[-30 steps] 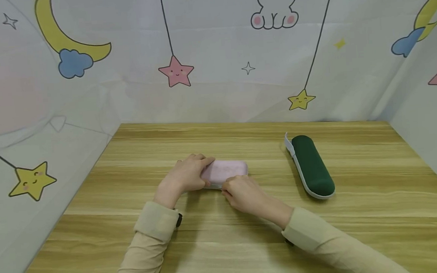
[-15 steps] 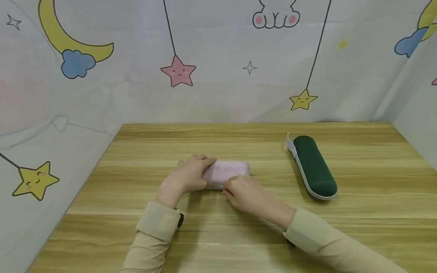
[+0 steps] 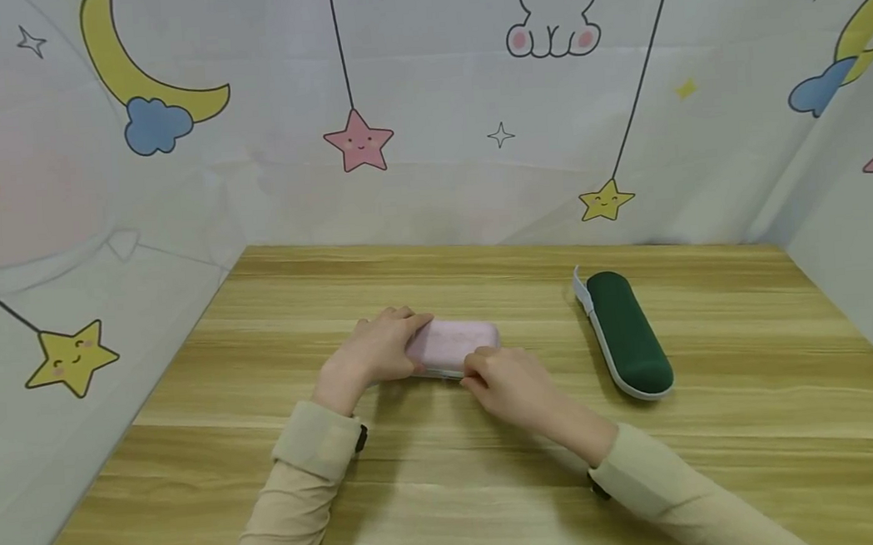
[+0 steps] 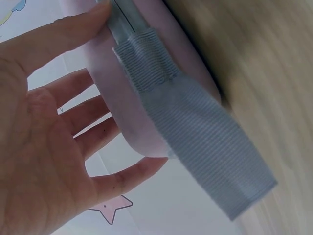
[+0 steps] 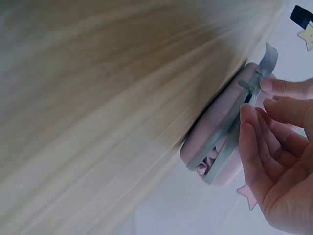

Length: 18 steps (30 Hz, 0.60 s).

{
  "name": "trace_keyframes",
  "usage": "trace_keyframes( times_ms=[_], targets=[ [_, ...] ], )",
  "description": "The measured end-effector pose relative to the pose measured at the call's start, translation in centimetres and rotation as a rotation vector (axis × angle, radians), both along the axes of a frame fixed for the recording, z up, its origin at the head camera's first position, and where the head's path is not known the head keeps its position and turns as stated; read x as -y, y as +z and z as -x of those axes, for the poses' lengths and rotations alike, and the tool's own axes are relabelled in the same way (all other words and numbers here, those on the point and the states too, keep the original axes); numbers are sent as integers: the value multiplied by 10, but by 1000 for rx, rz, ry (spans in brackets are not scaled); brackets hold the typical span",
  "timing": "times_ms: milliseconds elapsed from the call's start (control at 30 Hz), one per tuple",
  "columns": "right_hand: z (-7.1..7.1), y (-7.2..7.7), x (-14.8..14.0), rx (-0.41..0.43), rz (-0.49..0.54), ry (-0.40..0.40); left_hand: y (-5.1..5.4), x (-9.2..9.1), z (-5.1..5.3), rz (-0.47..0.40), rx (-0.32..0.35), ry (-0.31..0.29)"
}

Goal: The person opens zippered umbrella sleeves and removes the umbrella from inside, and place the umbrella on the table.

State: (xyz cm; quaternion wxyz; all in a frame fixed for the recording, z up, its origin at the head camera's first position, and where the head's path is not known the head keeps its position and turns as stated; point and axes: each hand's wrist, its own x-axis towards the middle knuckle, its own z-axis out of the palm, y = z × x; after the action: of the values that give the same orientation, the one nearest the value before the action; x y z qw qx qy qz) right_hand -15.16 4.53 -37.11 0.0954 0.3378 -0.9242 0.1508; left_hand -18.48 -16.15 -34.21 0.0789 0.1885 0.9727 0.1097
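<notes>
A pink zip-up hard case [image 3: 452,343], shaped like a glasses case, stands on the table with its zipper side facing the person. My left hand [image 3: 370,352] grips its left end, thumb on the zipper band and fingers behind. A grey-blue fabric strap [image 4: 205,142] sticks out past that end. My right hand [image 3: 511,380] is at the front right of the case, fingers curled close to the zipper [image 5: 227,142]. A small zipper pull [image 5: 246,85] shows beside the left thumb. At the right end the zipper gapes, with something pink inside. Whether the right fingertips pinch anything is unclear.
A dark green case [image 3: 628,332] with a pale zipper band and strap lies to the right. The wooden table [image 3: 420,490] meets a white curtain [image 3: 431,189] printed with stars and moons at the back and sides.
My right hand has shifted a little to the right along the case's front, uncovering more of the zipper. The left hand and the case stay in place.
</notes>
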Motion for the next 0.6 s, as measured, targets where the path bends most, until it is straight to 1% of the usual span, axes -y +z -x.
trace_keyframes(
  times_ms=[233,367,500,600],
  targets=[
    [1,4,-11,-19,92,-55,0,-4,1,27,-45,-22],
    [4,5,-15,-36,142,-82,1,-6,2,35,-61,-34],
    [9,6,-18,-66,165,-92,0,-6,2,32,-75,-34],
    [12,7,-19,-60,164,-101,-1,-5,2,27,-80,-42]
  ],
)
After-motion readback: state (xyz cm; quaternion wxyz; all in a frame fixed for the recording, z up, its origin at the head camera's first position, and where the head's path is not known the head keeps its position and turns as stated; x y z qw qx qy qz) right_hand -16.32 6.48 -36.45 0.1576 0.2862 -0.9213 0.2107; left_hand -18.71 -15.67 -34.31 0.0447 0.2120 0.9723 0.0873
